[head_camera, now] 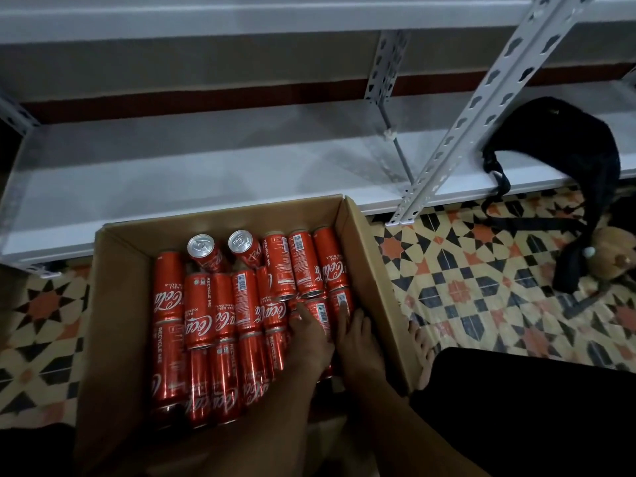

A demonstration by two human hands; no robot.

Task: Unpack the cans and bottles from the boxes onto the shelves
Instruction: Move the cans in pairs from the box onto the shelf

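Down inside the cardboard box (364,270), both hands sit on the red cans (203,311) — left hand (309,342) and right hand (358,342), fingers fairly straight, gripping nothing.

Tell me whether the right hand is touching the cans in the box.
Touching. The head view shows the right hand lying on the red cola cans by the cardboard box's right wall.

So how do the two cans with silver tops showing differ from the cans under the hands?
The two tilted cans lean at the box's far end, lids facing the camera, untouched. The cans under the hands lie flat, sides showing, with the left hand and right hand resting on them. All are red Coca-Cola cans.
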